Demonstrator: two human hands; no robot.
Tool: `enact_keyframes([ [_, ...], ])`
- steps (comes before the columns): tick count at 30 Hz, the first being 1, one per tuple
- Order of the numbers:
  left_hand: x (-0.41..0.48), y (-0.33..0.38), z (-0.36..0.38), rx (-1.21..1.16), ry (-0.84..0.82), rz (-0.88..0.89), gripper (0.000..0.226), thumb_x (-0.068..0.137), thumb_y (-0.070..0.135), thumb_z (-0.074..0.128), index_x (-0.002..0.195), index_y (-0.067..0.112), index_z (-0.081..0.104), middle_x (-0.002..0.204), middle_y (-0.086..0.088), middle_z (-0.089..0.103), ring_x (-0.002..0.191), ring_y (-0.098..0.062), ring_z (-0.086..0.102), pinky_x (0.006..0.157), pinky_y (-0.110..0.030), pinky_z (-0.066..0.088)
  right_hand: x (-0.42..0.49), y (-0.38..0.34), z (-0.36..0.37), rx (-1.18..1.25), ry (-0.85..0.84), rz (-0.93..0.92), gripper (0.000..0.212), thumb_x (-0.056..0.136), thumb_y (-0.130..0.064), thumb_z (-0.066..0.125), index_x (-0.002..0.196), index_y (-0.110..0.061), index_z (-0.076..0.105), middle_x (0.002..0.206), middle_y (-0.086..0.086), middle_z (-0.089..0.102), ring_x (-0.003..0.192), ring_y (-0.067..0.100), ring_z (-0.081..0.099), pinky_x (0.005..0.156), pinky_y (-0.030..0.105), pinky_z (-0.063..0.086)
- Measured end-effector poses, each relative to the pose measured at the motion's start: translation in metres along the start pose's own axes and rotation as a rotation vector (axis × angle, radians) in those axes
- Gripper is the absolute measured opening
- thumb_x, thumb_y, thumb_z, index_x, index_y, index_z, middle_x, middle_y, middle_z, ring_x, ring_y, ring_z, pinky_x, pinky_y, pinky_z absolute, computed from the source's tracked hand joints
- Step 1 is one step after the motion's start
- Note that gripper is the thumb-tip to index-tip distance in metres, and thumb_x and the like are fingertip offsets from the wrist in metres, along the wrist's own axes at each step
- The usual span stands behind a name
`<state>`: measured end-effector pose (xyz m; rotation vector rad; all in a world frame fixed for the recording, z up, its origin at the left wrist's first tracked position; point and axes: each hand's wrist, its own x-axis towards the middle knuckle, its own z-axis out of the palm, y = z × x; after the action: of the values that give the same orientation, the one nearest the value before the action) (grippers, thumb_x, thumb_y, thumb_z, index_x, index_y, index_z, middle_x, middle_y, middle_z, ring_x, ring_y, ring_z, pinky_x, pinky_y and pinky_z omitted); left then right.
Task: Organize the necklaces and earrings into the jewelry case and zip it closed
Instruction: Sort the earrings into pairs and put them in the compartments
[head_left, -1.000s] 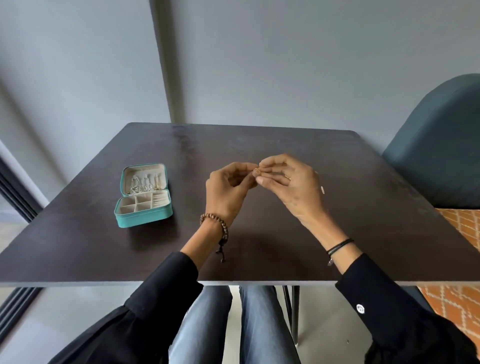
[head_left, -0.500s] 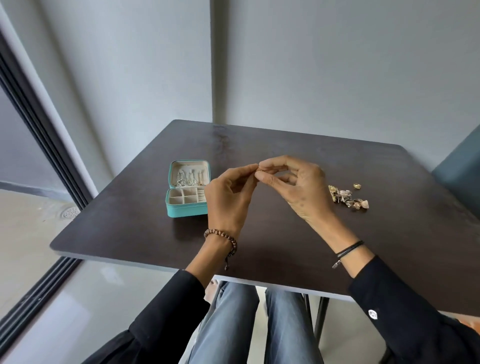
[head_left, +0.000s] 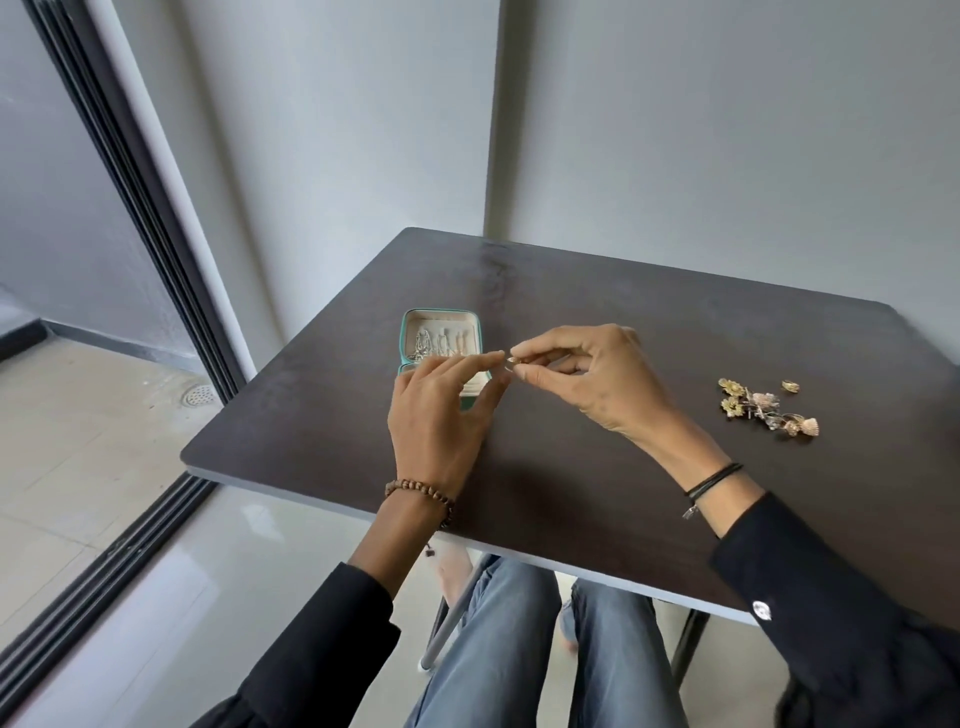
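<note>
A teal jewelry case (head_left: 441, 338) lies open on the dark table (head_left: 571, 467), necklaces hanging in its cream lid. Its lower tray is partly hidden behind my left hand (head_left: 441, 415). My right hand (head_left: 592, 379) pinches a small gold earring (head_left: 511, 360) at its fingertips, just right of the case. My left hand's thumb and forefinger reach to the same earring; whether they grip it I cannot tell. A small pile of gold and pink earrings (head_left: 763, 410) lies on the table to the right.
The table stands against a grey wall. A dark sliding door frame (head_left: 140, 208) runs along the left, with tiled floor and a drain beyond it. My knees in jeans show under the table's near edge.
The view has swung left and down. Both hands with the earring have moved left, closer to the case, and now overlap its lower tray.
</note>
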<state>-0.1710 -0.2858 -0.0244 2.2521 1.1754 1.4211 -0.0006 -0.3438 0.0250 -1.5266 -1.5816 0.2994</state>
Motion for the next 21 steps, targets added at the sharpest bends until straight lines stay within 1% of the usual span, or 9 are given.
enact_keyframes([
  [2,-0.004,-0.012,-0.002,0.051,-0.053,0.004,0.026,0.088,0.045,0.072,0.111,0.034,0.074,0.112,0.011,0.074,0.108,-0.012,0.063,0.09,-0.025,0.035,0.004,0.002,0.005,-0.005,0.027,0.018,0.015,0.084,-0.018,0.084,0.099,-0.018,0.082,0.09,-0.008,0.079,0.081,0.003,0.075,0.081,0.029,0.063],
  [4,-0.01,-0.02,-0.004,0.082,-0.084,-0.001,0.031,0.088,0.052,0.067,0.112,0.033,0.074,0.117,0.011,0.073,0.113,-0.011,0.062,0.095,-0.027,0.035,0.009,0.004,0.009,-0.006,0.03,0.034,0.014,0.084,-0.019,0.084,0.098,-0.018,0.082,0.09,-0.008,0.079,0.081,0.003,0.075,0.082,0.028,0.063],
  [6,-0.017,-0.026,-0.005,0.106,-0.093,0.003,0.036,0.087,0.057,0.063,0.111,0.032,0.075,0.117,0.011,0.073,0.112,-0.01,0.063,0.098,-0.027,0.035,0.012,0.006,0.014,-0.018,0.011,0.041,0.014,0.084,-0.018,0.084,0.098,-0.018,0.082,0.09,-0.008,0.079,0.081,0.002,0.074,0.082,0.027,0.062],
  [11,-0.03,-0.035,-0.005,0.075,-0.133,-0.016,0.044,0.087,0.063,0.054,0.113,0.031,0.07,0.116,0.011,0.072,0.11,-0.01,0.063,0.1,-0.025,0.033,0.014,0.011,0.028,-0.063,-0.067,0.018,0.013,0.085,-0.017,0.082,0.098,-0.018,0.082,0.088,-0.008,0.078,0.079,-0.001,0.073,0.078,0.017,0.059],
  [15,-0.031,-0.037,-0.005,0.031,-0.128,-0.034,0.039,0.087,0.063,0.056,0.11,0.034,0.068,0.111,0.015,0.071,0.108,-0.007,0.061,0.102,-0.027,0.034,0.016,0.014,0.037,-0.134,-0.108,-0.013,0.01,0.086,-0.016,0.081,0.097,-0.017,0.082,0.088,-0.009,0.077,0.078,-0.006,0.07,0.073,0.009,0.054],
  [18,-0.032,-0.039,-0.005,0.0,-0.133,-0.037,0.042,0.087,0.065,0.055,0.111,0.033,0.067,0.111,0.015,0.07,0.108,-0.006,0.06,0.102,-0.024,0.032,0.018,0.015,0.041,-0.184,-0.127,-0.036,0.01,0.087,-0.017,0.081,0.097,-0.019,0.082,0.089,-0.009,0.077,0.075,-0.01,0.066,0.069,0.006,0.05],
  [19,-0.032,-0.039,-0.005,-0.012,-0.135,-0.038,0.043,0.087,0.065,0.054,0.112,0.033,0.067,0.111,0.015,0.07,0.109,-0.006,0.059,0.102,-0.022,0.03,0.019,0.015,0.043,-0.197,-0.132,-0.042,0.011,0.087,-0.018,0.08,0.097,-0.019,0.082,0.09,-0.01,0.077,0.075,-0.009,0.065,0.069,0.006,0.049],
  [21,-0.032,-0.039,-0.005,-0.032,-0.139,-0.045,0.044,0.087,0.066,0.054,0.114,0.033,0.067,0.112,0.014,0.07,0.109,-0.005,0.058,0.102,-0.019,0.027,0.02,0.016,0.045,-0.224,-0.138,-0.033,0.011,0.087,-0.022,0.08,0.098,-0.022,0.082,0.09,-0.011,0.074,0.07,-0.001,0.065,0.068,0.007,0.048],
])
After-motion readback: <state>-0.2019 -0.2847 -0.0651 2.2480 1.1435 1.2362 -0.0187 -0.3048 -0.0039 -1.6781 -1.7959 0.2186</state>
